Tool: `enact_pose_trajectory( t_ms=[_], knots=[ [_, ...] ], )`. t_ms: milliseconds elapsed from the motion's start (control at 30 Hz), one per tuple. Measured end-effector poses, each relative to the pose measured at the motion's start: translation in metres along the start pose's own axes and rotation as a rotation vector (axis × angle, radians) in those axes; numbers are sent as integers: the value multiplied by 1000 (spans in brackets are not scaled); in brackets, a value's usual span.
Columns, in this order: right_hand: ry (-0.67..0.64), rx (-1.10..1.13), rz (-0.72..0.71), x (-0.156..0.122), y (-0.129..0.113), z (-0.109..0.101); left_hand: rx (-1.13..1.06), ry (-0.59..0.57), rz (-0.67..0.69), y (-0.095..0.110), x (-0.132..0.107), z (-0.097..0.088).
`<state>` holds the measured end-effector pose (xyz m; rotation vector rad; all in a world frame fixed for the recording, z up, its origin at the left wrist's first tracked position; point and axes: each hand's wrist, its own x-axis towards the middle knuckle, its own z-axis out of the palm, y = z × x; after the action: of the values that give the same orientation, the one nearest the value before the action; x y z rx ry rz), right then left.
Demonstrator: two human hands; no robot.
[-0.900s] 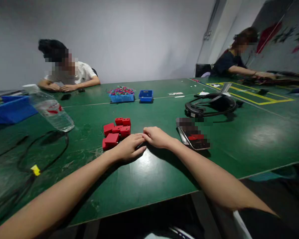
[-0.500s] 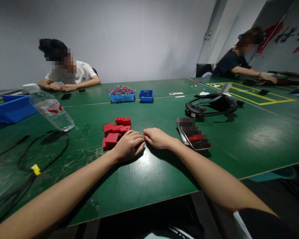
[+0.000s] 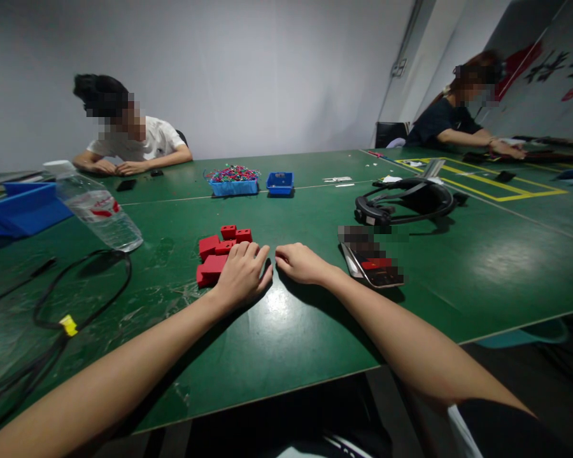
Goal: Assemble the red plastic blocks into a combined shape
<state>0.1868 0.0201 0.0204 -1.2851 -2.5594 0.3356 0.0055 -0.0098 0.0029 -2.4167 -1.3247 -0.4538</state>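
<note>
Several small red blocks lie in a loose heap on the green table. My left hand rests on the near right side of the heap, fingers stretched forward over one block and touching it. My right hand lies just to the right of it on the table, fingers curled inward; whether anything is in them is hidden. The two hands are a small gap apart.
A phone lies right of my right hand, a black headset behind it. A tilted water bottle and a black cable are on the left. Blue trays stand farther back. Two other people sit at the far side.
My left hand has moved away from my right hand and forward onto the red blocks, its fingers stretching out. The right hand has stayed in place.
</note>
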Motion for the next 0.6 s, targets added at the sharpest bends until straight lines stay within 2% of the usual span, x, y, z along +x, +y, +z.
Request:
enact_pose_trajectory(
  t_ms=[100, 200, 267, 333, 500, 600],
  knots=[
    [39, 23, 76, 1, -1, 1, -103, 4, 119, -3, -1, 0],
    [69, 38, 160, 2, -1, 0, -244, 56, 268, -2, -3, 1],
    [79, 40, 200, 3, 0, 0, -314, 100, 319, 1, -4, 1],
    [86, 43, 223, 3, 1, -1, -330, 130, 268, 5, -5, 1],
    [85, 42, 248, 3, 1, -2, -370, 103, -22, 7, -6, 8],
    [80, 41, 254, 3, 1, -2, -459, 86, -80, 4, -7, 12]
  ],
)
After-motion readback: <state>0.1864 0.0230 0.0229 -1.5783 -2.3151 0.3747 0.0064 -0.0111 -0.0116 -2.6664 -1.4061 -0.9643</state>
